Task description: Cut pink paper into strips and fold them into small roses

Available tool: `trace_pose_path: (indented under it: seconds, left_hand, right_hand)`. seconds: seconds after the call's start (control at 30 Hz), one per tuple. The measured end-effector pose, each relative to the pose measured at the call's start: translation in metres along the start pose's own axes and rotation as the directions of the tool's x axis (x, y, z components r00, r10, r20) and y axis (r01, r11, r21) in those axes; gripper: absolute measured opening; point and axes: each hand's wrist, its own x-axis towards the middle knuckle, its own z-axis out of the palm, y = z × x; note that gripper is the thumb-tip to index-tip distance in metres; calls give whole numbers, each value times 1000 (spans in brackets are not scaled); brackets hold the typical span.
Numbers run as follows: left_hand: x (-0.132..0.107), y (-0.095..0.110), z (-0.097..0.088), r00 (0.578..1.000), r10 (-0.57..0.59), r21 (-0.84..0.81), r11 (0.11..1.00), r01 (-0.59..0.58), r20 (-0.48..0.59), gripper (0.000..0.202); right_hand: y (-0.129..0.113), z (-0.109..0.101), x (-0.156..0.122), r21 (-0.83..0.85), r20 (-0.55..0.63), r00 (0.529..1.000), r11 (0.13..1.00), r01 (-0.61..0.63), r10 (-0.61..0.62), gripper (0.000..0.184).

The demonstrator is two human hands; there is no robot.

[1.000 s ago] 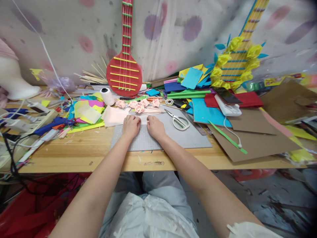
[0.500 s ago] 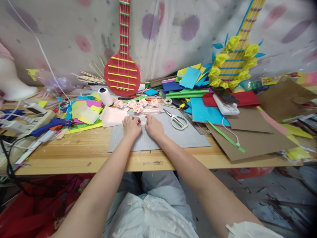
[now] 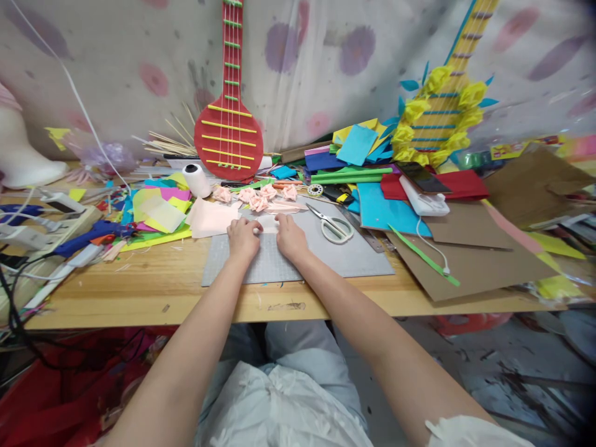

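Both my hands rest over a grey cutting mat (image 3: 344, 261). A pale pink paper strip (image 3: 268, 224) stretches between them, its ends hidden under the fingers. My left hand (image 3: 244, 239) has its bent fingers closed on the strip's left end, beside a larger pale pink paper sheet (image 3: 212, 218). On the other end, the curled fingers of my right hand (image 3: 291, 238) press the paper. Just beyond the hands lie several pink paper flowers (image 3: 259, 200). Scissors with pale handles (image 3: 336, 231) lie on the mat to the right.
A red paper lute (image 3: 229, 141) leans at the back, with a white thread spool (image 3: 197, 181) beside it. At right are a yellow flowered paper instrument (image 3: 437, 118), brown cardboard (image 3: 470, 267) and a phone (image 3: 423, 178). A blue glue gun (image 3: 93, 239) and power strip (image 3: 60, 239) are at left.
My hands have moved slightly apart, the left one a little to the left. More of the pink strip shows between them.
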Motion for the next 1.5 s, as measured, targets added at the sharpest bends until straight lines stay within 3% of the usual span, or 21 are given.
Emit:
trace_pose_path:
  seconds: [0.17,0.4,0.47,0.53,0.6,0.7,0.9,1.1,1.2,1.33,1.5]
  left_hand:
    - [1,-2,-4,1000,4,-63,998,-3,17,35]
    - [15,-9,-12,992,-116,-264,959,100,-45,35]
    - [27,-9,-16,994,-105,-232,967,102,-2,34]
    - [41,-7,-20,988,-88,-172,979,110,131,33]
    - [53,-5,-23,959,-99,-80,989,125,267,35]
    - [61,-2,-22,917,-118,15,992,122,382,38]
    - [55,4,-18,890,-184,-24,977,213,417,48]
    - [51,0,-24,900,-98,-193,961,196,424,51]
    - [44,-5,-32,897,-45,-350,911,218,440,55]
    - [26,-8,-38,861,-103,-519,760,391,498,44]
    - [13,-4,-39,893,-77,-654,653,381,443,34]
  right_hand:
    - [1,1,0,29,-6,1000,999,-18,18,39]
    - [9,1,4,275,-76,992,959,-75,100,38]
    - [12,1,6,333,-95,988,939,-81,119,36]
    - [14,2,7,377,-109,984,922,-88,138,35]
    - [15,3,8,406,-114,982,909,-94,153,34]
    - [16,4,9,430,-112,982,898,-92,154,33]
    - [17,7,9,443,-118,982,893,-80,147,33]
    - [18,6,10,452,-120,980,888,-88,159,33]
    - [19,6,9,465,-138,978,882,-75,156,34]
    - [20,6,9,496,-156,975,866,-58,155,34]
    - [21,9,9,537,-198,971,843,-7,135,32]
